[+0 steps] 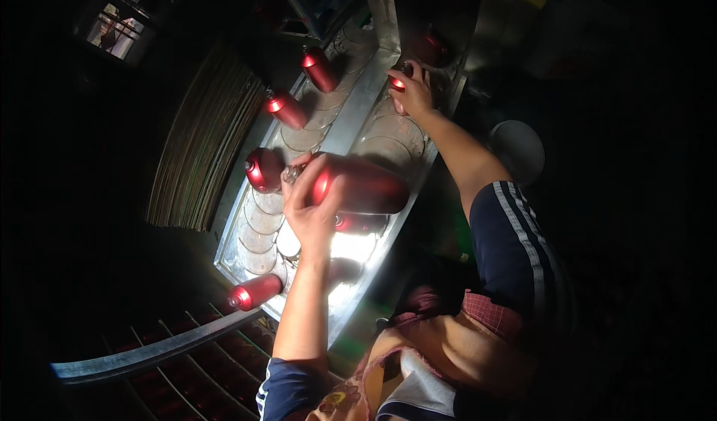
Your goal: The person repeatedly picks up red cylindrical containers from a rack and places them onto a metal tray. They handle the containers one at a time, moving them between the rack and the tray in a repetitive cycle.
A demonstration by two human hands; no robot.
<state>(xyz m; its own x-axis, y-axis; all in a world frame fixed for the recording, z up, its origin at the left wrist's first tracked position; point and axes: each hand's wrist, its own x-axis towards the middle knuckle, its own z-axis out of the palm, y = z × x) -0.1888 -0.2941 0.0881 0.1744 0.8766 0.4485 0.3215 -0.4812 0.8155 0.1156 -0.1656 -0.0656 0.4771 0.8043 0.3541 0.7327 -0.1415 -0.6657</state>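
Note:
My left hand [308,206] is closed around the neck end of a glossy red bottle [366,187], which lies tilted across the track with its base toward the right. Farther off, my right hand [413,94] has its fingers wrapped round the top of another red bottle [397,83], mostly hidden by the hand. Just left of my left hand stands a red bottle [264,169] with a narrow metal neck. Part of another red bottle [345,221] shows beneath the one I hold.
Overlapping round plates [258,221] run along a metal-edged conveyor [355,122]. More red bottles stand on its left lane [319,68]. A curved stack of thin sheets [202,141] is at left. A metal rail [149,355] with bars lies at lower left. Sunlight glares near my left wrist.

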